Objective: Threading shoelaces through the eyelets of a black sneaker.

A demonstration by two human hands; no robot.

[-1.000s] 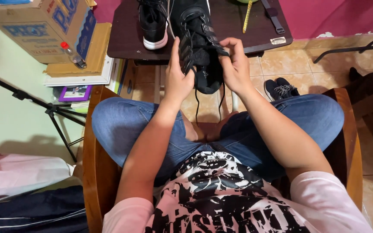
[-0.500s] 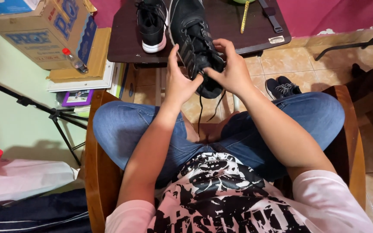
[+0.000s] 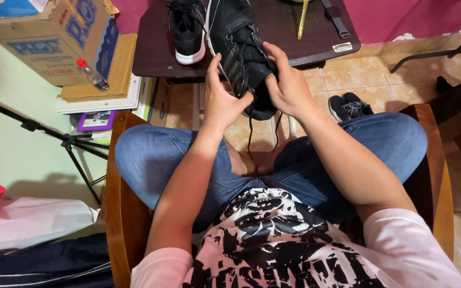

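Lighting: soft, even indoor light, moderately bright; no glare. Shadows: faint tripod shadow on the green wall [image 3: 22, 154], darker under the tabletop [image 3: 150, 58]. Focus: sharp centrally; wide-angle stretching at edges.

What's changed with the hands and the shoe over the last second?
Little. Both hands keep hold of the black shoe above the lap. The left hand has slid lower along its side with the thumb raised; the right hand has curled its fingers further over the laces. The second shoe on the dark table has not moved.

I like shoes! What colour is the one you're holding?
Black shoe, with black laces; head view.
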